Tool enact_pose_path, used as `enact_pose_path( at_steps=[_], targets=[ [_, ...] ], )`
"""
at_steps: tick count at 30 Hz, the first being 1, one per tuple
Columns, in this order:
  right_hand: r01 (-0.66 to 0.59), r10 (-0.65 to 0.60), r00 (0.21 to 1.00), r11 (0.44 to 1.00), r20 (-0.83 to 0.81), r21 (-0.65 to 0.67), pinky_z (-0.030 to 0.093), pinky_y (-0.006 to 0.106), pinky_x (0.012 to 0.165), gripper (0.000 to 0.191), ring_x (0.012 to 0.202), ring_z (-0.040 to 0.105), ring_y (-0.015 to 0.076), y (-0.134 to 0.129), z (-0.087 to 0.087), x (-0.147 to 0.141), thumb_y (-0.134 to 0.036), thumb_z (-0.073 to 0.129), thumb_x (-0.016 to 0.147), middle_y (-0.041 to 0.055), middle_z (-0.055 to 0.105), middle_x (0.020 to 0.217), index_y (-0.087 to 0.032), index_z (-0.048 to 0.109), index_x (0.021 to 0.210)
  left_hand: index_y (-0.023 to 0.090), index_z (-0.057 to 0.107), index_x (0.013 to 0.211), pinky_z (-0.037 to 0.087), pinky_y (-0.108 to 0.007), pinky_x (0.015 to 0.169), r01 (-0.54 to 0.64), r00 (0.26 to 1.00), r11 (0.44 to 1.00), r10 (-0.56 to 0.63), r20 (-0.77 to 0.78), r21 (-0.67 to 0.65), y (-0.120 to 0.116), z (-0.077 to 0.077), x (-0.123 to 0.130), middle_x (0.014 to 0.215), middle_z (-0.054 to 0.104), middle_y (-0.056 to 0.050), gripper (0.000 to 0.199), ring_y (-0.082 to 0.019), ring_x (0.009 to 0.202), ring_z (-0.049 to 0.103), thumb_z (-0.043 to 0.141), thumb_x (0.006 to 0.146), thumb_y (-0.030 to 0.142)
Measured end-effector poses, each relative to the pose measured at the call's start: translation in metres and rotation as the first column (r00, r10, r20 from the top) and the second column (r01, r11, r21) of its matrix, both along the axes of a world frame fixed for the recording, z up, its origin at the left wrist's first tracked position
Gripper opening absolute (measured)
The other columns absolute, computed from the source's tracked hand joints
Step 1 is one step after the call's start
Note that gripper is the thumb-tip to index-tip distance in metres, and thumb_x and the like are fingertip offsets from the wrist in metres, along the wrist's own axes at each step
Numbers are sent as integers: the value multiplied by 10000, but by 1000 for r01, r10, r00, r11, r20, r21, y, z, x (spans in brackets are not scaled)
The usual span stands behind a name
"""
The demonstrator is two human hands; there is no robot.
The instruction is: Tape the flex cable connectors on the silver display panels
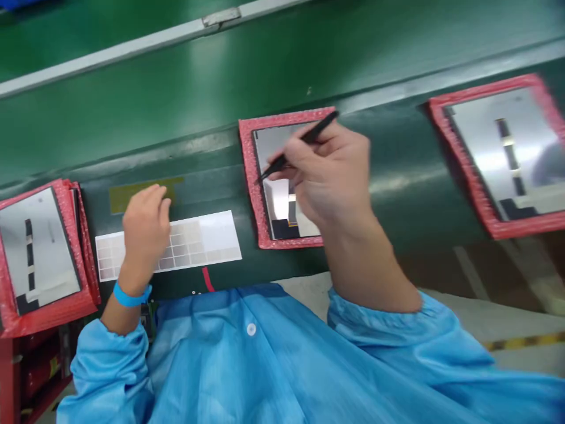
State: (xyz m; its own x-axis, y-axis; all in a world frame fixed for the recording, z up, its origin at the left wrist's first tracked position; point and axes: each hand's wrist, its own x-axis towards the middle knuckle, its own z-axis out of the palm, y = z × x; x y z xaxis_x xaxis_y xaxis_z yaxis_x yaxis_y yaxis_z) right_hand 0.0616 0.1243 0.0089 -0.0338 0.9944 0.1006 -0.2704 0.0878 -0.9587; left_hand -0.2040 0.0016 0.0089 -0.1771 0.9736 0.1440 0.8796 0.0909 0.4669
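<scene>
My right hand [329, 171] is closed around a thin black tool [304, 144], held above a grey panel [276, 200] on pink bubble wrap [249, 176]. The tool's dark tip points down and left, near the panel's left edge. Over a white sheet with a grid of pale squares [216, 238] is my left hand [148, 227], its fingers bent and bunched. Whether anything small is between those fingers is hidden. A blue band [130, 296] circles the left wrist. Beyond the left fingers lies a yellowish strip [121, 199] on the green surface.
At the far left, a panel [46, 241] rests on a stack of pink wrap [83, 253]. Another panel [481, 135] on pink wrap [459, 153] lies at the right. A pale rail [145, 42] crosses the back of the green table [185, 94]. Red shelving [39, 377] stands lower left.
</scene>
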Motion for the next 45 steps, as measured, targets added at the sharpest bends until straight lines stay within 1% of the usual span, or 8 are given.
enact_pose_path(
  at_steps=[4,8,13,16,22,31,36,45],
  targets=[
    [-172,172,985,985,30,4,634,208,562,429,732,761,144,0,-11,-83,-604,930,834,-19,755,791,-255,687,884,200,686,1487,403,-619,1239,16,989,999,-21,-144,-33,7,-6,-34,1616,611,-155,472,-414,1501,517,602,1052,361],
    [-129,129,989,992,73,5,629,179,576,524,766,763,130,14,-41,-120,-719,897,802,-24,732,793,-262,654,885,236,752,1386,454,-607,1129,-8,977,1000,1,-212,-29,4,-14,-28,1577,639,-138,381,-424,1428,538,619,1063,385],
    [-112,112,983,994,143,-10,642,173,627,418,797,766,119,17,-55,-117,-612,885,883,-40,739,830,-270,650,936,239,769,1332,462,-567,1078,-63,984,998,65,-164,17,6,-16,-14,1436,674,-174,343,-394,1359,554,625,1062,394],
    [-111,111,979,994,170,-7,640,165,632,382,817,772,115,13,-53,-115,-568,872,914,-36,741,857,-264,645,961,278,704,1451,434,-610,1101,-26,989,999,22,-147,-23,10,-15,-7,1527,606,-191,415,-426,1410,501,625,1056,378],
    [-112,107,976,994,189,15,642,167,630,350,806,776,115,8,-47,-115,-520,897,904,-40,756,869,-260,666,942,262,686,1470,406,-656,1116,-8,991,994,-6,-132,-108,13,-14,0,1616,528,-211,431,-484,1466,445,626,1060,380],
    [-205,213,946,977,244,-56,653,196,645,386,815,772,135,18,-48,-111,-560,899,897,-36,755,863,-261,658,934,295,694,1450,409,-632,1128,-28,991,995,15,-136,-94,12,-15,1,1608,544,-182,416,-462,1467,451,678,1042,374],
    [-252,269,931,963,247,-100,630,181,611,352,729,756,117,30,-47,-113,-490,893,924,-19,749,843,-226,660,932,288,692,1456,416,-642,1111,-26,988,994,10,-151,-103,13,-14,0,1610,538,-195,433,-479,1465,452,695,1033,382],
    [-249,262,913,965,314,-82,627,215,605,367,674,730,124,30,-45,-116,-494,885,936,-20,737,803,-234,627,916,259,700,1443,421,-625,1103,-23,988,996,10,-154,-85,12,-14,0,1588,546,-212,428,-480,1459,467,701,1028,363]
  ],
)
